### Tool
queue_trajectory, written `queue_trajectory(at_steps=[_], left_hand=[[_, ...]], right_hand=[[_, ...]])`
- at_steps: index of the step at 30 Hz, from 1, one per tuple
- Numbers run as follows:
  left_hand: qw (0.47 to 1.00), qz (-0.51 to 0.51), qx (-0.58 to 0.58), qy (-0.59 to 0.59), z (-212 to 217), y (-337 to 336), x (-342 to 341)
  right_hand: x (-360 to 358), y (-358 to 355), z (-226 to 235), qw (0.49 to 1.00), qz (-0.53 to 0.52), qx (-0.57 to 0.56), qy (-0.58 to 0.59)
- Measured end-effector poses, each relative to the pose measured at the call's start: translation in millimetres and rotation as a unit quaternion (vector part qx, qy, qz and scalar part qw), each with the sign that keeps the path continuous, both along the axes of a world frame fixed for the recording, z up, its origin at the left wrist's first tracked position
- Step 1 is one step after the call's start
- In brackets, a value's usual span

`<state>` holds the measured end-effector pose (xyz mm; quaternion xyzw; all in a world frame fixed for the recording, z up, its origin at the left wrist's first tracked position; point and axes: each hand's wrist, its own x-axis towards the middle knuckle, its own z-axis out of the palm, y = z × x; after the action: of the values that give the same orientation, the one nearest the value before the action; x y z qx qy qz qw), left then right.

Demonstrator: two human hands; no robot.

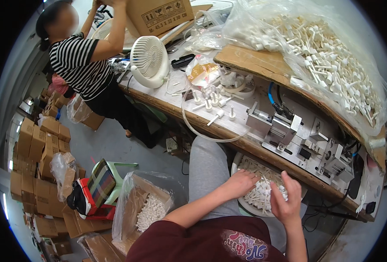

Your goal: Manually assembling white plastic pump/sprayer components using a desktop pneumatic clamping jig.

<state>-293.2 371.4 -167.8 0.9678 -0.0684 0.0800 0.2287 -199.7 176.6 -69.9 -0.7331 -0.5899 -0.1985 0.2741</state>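
Wearer's two hands (239, 184) (286, 200), one basin (255, 212), white parts (260, 195) beyond counting

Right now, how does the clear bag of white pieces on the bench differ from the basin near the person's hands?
The bag holds a far bigger heap than the basin. The bag is limp and clear; the basin is round and white. The bag lies on cardboard atop the bench; the basin sits below the bench edge. Both hold small white pieces.

From here, I see bright light. The clear bag (338, 22) shines, upper right. Lines bend near the black rim.
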Motion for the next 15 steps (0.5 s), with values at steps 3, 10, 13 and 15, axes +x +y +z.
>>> queue_trajectory(at_steps=[3, 10, 13, 15], left_hand=[[0.999, -0.025, -0.031, -0.022, 13, -4, 4], [0.98, -0.071, -0.122, -0.137, 83, -8, 19], [0.971, -0.082, -0.136, -0.18, 110, -9, 28], [0.966, -0.076, -0.149, -0.195, 122, -12, 29]], right_hand=[[18, -12, 29, 0.997, -0.064, 0.039, -0.036], [88, -25, 119, 0.972, -0.166, 0.164, 0.006], [127, -25, 145, 0.966, -0.186, 0.178, 0.002], [154, -24, 155, 0.961, -0.213, 0.174, 0.033]])
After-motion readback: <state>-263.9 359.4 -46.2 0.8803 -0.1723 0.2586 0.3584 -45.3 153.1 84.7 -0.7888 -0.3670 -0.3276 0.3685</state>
